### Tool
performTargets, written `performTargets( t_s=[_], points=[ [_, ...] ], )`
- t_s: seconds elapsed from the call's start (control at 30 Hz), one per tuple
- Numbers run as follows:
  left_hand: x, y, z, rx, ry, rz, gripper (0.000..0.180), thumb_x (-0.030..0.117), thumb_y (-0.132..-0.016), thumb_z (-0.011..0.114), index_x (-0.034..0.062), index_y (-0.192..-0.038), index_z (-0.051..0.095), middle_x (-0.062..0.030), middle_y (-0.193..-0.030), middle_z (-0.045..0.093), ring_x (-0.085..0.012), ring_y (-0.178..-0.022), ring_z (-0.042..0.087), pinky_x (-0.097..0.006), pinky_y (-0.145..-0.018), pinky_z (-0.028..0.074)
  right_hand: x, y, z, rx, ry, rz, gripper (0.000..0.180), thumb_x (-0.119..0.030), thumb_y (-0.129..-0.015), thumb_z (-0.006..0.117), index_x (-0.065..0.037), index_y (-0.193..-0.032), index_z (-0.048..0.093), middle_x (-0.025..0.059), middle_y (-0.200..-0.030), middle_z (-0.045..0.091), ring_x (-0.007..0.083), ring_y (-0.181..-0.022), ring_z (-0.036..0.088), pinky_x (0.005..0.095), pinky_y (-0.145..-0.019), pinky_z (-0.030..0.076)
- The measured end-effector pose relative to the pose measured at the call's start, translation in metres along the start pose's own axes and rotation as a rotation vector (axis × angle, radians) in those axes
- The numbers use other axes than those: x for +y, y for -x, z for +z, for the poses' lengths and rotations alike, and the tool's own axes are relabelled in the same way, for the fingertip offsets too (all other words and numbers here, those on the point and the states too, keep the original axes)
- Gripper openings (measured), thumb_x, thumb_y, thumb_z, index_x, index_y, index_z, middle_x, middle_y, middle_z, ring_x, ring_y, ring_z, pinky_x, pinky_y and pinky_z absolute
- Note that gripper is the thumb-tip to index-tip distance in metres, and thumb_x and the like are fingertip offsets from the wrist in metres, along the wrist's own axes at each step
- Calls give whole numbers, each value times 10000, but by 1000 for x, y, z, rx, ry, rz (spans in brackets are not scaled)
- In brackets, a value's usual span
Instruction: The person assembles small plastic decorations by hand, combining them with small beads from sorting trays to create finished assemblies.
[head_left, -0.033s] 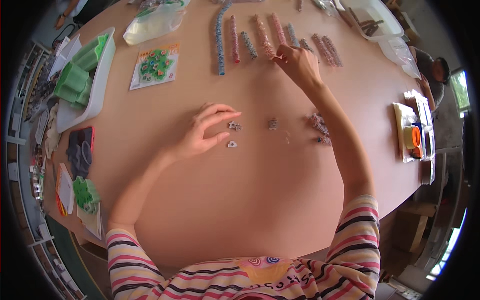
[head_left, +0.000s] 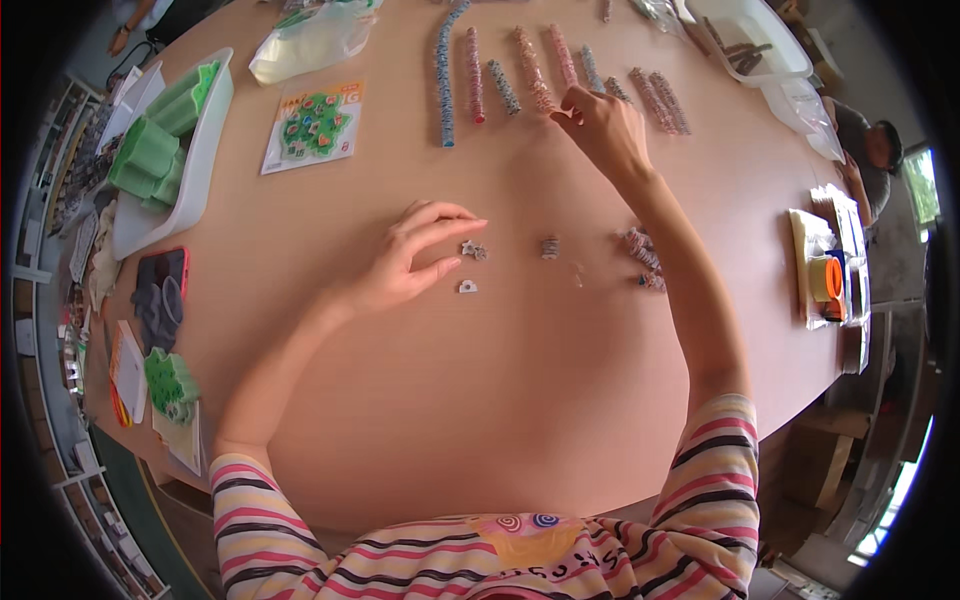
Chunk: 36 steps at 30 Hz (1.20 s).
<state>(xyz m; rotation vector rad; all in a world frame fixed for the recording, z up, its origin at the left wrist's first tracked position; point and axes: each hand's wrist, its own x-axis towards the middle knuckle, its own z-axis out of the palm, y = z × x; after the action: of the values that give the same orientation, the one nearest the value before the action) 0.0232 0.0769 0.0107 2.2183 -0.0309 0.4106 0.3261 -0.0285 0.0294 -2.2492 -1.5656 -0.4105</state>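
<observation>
My left hand (head_left: 405, 260) rests at mid-table, its thumb and fingers apart. Just beyond its fingertips lie a few small patterned pieces (head_left: 474, 250), with a white flat piece (head_left: 468, 287) nearer to me. My right hand (head_left: 612, 135) reaches far out, thumb and forefinger pinched by the near end of a pinkish roll of stacked pieces (head_left: 530, 70); whatever sits in the pinch is too small to make out. Left of that roll lie a long blue roll (head_left: 443, 90) and a pink roll (head_left: 474, 80). A short stack (head_left: 550, 247) stands between my arms, and several more stacks (head_left: 638, 248) lie beside my right forearm.
A white tray (head_left: 215, 140) with green foam shapes and a packet with a green tree-shaped design (head_left: 312, 125) are on the left. A phone (head_left: 180, 265) lies below. A clear plastic tub (head_left: 790, 60), an orange tape roll (head_left: 825, 280) and another person (head_left: 865, 150) are at right.
The whole view has shifted very slightly. Both hands keep their poses.
</observation>
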Motion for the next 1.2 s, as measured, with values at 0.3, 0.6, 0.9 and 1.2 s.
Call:
performTargets(
  t_s=[0.3, 0.6, 0.9, 1.2],
  points=[
    [-10, -11, 12, -10, -85, 76, 265, 50, -763, 792, 69, -1017, 723, -22, -1070, 636, -194, -1000, 567, -334, -782, 522, -85, 92, -75, -47, -367, -61, 74, -107, -872, 705, -82, -919, 653, 20, -754, 667, 158, -579, 631, 314, -539, 499],
    [5, -13, 15, 125, -83, 146, 169, 17, -759, 773, 43, -902, 688, -65, -832, 670, -225, -762, 628, -339, -709, 512, -129, 127, -51, -183, -522, -20, 196, -191, -868, 723, -79, -1012, 652, 49, -803, 683, 229, -635, 665, 344, -548, 520],
    [4, -7, 10, 127, -127, 93, 118, 63, -794, 747, 63, -883, 670, -66, -853, 696, -249, -822, 656, -366, -776, 506, -140, 121, -33, -119, -578, 92, 81, -81, -855, 722, -51, -913, 673, 76, -764, 693, 201, -583, 663, 315, -532, 521],
    [24, -3, 1, 121, 247, -111, 107, -5, -869, 690, 37, -967, 680, -50, -954, 710, -160, -850, 661, -307, -764, 537, -140, 127, -44, -118, -569, -19, 161, -2, -910, 614, -45, -1065, 620, 94, -773, 668, 218, -583, 647, 345, -533, 508]
  ],
)
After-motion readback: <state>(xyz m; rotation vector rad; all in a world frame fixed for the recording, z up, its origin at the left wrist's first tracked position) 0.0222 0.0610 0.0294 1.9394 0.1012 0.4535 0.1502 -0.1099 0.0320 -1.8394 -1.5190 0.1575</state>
